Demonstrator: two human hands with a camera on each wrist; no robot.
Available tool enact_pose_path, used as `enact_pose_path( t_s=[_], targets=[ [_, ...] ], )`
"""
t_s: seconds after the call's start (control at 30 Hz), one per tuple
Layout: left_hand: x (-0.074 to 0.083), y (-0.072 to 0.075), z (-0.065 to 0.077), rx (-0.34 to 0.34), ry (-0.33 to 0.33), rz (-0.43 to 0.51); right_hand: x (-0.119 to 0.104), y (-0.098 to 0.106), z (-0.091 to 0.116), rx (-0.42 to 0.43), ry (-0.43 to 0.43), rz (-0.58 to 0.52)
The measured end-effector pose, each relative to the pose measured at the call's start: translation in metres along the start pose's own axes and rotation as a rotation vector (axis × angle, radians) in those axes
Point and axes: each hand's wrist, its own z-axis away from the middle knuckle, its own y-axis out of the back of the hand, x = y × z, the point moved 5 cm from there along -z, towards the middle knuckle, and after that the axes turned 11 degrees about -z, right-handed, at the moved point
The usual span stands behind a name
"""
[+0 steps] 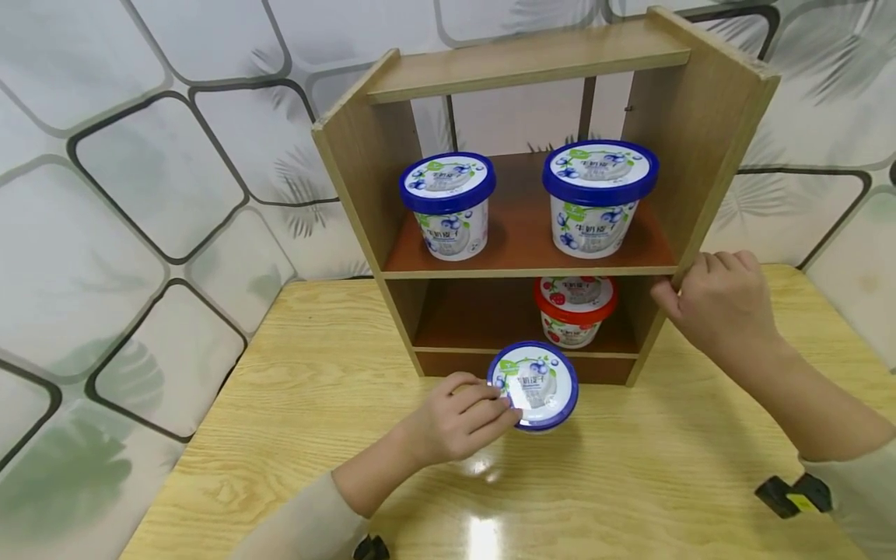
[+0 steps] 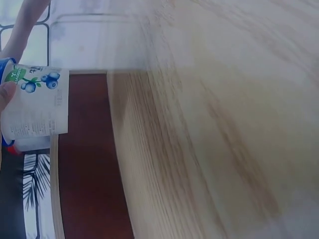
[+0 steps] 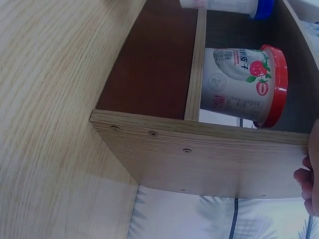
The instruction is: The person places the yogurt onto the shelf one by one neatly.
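Observation:
My left hand (image 1: 465, 416) grips a blueberry yogurt tub (image 1: 535, 386) with a blue-rimmed lid, fingers over the lid's left edge. In the left wrist view this tub (image 2: 37, 102) is upright and held above the table, in front of the lower shelf, with fingertips (image 2: 7, 92) on its side. My right hand (image 1: 724, 303) holds the right side panel (image 1: 714, 155) of a small wooden shelf unit, thumb at the front edge. On the lower shelf, toward the right, stands a red-lidded strawberry tub (image 3: 239, 82).
Two more blue-lidded tubs stand on the upper shelf, one at the left (image 1: 451, 225) and a larger-looking one at the right (image 1: 593, 222). The unit stands on a wood-grain table (image 1: 294, 389) against a patterned backdrop (image 1: 126, 179).

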Motion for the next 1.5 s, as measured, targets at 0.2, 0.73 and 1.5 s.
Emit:
enact_pose_path(
  t_s=[0.2, 0.73, 1.5],
  targets=[
    [-0.011, 0.014, -0.012, 0.022, 0.003, -0.013, 0.001, 0.001, 0.001, -0.006, -0.009, -0.003],
    [-0.019, 0.022, 0.003, 0.051, 0.026, -0.023, 0.003, 0.003, 0.005, -0.026, -0.021, -0.004],
    [-0.035, 0.022, 0.028, 0.014, 0.13, -0.042, 0.0, 0.0, 0.0, -0.01, -0.001, -0.019]
  ],
)
